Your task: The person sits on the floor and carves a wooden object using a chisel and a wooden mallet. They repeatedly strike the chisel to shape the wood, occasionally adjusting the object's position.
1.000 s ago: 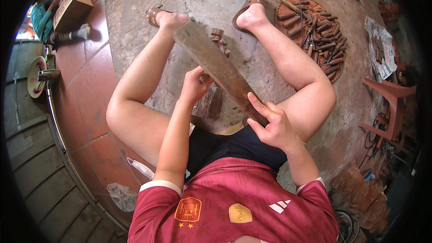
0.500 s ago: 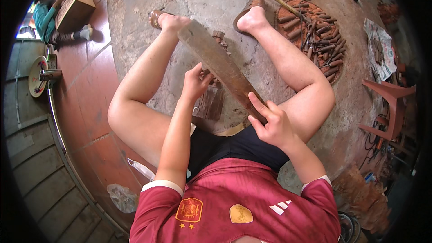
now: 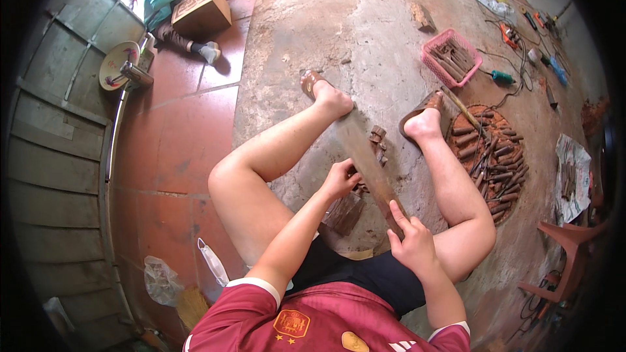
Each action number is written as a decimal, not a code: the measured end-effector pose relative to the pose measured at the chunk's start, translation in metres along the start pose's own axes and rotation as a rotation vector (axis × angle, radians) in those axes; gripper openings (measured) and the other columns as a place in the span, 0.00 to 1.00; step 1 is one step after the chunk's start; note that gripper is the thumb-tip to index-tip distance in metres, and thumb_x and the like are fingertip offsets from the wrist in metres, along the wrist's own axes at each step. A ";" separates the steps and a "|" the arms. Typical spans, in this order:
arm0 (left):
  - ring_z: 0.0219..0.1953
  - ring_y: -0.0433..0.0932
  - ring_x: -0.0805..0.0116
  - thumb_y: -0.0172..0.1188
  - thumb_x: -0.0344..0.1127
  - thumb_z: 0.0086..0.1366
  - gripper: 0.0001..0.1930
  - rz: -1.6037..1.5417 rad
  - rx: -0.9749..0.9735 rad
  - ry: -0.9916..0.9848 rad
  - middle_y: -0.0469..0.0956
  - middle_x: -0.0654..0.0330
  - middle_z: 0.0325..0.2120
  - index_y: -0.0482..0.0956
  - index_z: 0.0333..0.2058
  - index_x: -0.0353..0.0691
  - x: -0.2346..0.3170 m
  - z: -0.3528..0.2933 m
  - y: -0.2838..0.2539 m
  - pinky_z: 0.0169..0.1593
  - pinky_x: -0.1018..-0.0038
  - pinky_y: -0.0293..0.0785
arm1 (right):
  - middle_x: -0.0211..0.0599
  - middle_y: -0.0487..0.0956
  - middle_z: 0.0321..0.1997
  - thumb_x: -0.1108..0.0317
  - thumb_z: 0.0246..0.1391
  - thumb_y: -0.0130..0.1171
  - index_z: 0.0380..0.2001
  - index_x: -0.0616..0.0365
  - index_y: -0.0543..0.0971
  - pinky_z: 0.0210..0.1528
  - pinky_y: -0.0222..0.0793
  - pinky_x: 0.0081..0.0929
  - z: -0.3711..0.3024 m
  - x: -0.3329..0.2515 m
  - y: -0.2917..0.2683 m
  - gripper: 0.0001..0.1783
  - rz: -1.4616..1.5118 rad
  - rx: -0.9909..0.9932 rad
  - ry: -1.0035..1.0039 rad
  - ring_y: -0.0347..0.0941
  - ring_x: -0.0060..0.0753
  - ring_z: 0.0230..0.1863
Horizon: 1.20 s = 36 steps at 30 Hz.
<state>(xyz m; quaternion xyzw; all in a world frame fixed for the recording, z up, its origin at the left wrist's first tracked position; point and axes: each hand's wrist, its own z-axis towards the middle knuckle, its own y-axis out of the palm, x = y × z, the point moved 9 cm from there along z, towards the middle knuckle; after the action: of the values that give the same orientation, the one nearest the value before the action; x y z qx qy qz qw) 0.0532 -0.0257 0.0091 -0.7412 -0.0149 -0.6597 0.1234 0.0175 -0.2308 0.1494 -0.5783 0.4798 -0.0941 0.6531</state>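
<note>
A: Near the middle of the head view, the long wooden plank [image 3: 365, 160] slopes from the far left foot [image 3: 326, 94] down to the person's lap. Right hand [image 3: 411, 244] presses on its near end, index finger stretched along the wood, other fingers curled round the edge, so it is grasping the plank.

B: Left hand?

A: Left hand [image 3: 340, 179] sits against the plank's left edge, about midway, fingers curled in on something small. Can't tell what, too small. Small carved wood pieces [image 3: 378, 140] lie just beside the plank on its right, further out.

B: Change from the earlier pictures?

A: Barely any. Both hands are on the same spots of the plank as a second ago, and the feet haven't shifted. Only the head tipped, so the far floor shows more. My read: the person is holding steady on one spot of the wood, not repositioning.

B: Surroundings?

A: Pink basket [image 3: 451, 57] of wooden sticks sits far right on the concrete floor [image 3: 365, 19]. Round tray [image 3: 492, 156] heaped with brown turned pieces lies right of the right foot [image 3: 424, 124]. Another person sits far left by a cardboard box [image 3: 201, 10]. Dark flat wood piece [image 3: 344, 214] lies under the plank, near the left hand.
</note>
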 end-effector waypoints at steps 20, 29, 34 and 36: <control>0.39 0.73 0.79 0.61 0.29 0.62 0.12 -0.323 0.014 0.025 0.79 0.64 0.35 0.76 0.44 0.33 -0.016 0.016 0.001 0.45 0.77 0.71 | 0.57 0.76 0.26 0.67 0.47 0.62 0.64 0.47 0.65 0.35 0.71 0.42 0.038 0.000 -0.037 0.38 0.165 -0.153 0.065 0.76 0.57 0.30; 0.42 0.75 0.76 0.59 0.27 0.63 0.13 -0.274 0.044 -0.001 0.79 0.63 0.38 0.74 0.46 0.32 -0.029 0.022 -0.004 0.49 0.76 0.71 | 0.60 0.77 0.27 0.65 0.49 0.60 0.63 0.46 0.66 0.38 0.73 0.45 0.050 -0.011 -0.048 0.36 0.047 -0.062 -0.011 0.76 0.60 0.31; 0.41 0.76 0.76 0.58 0.28 0.64 0.12 -0.410 0.055 -0.058 0.79 0.63 0.38 0.75 0.46 0.33 -0.041 0.020 -0.005 0.48 0.77 0.72 | 0.61 0.77 0.29 0.64 0.49 0.60 0.64 0.46 0.65 0.38 0.72 0.45 0.070 -0.006 -0.049 0.36 0.174 -0.146 0.014 0.76 0.61 0.32; 0.41 0.76 0.78 0.59 0.28 0.64 0.11 -0.331 0.063 -0.030 0.79 0.64 0.36 0.75 0.45 0.34 -0.032 0.022 -0.003 0.46 0.79 0.72 | 0.62 0.78 0.31 0.65 0.49 0.60 0.63 0.47 0.66 0.40 0.73 0.44 0.068 -0.008 -0.048 0.36 0.248 0.005 -0.054 0.77 0.61 0.35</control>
<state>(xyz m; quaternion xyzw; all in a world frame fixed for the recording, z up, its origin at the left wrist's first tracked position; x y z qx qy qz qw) 0.0694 -0.0135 -0.0243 -0.7340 -0.1593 -0.6592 0.0360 0.0840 -0.1954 0.1858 -0.5152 0.5296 0.0021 0.6739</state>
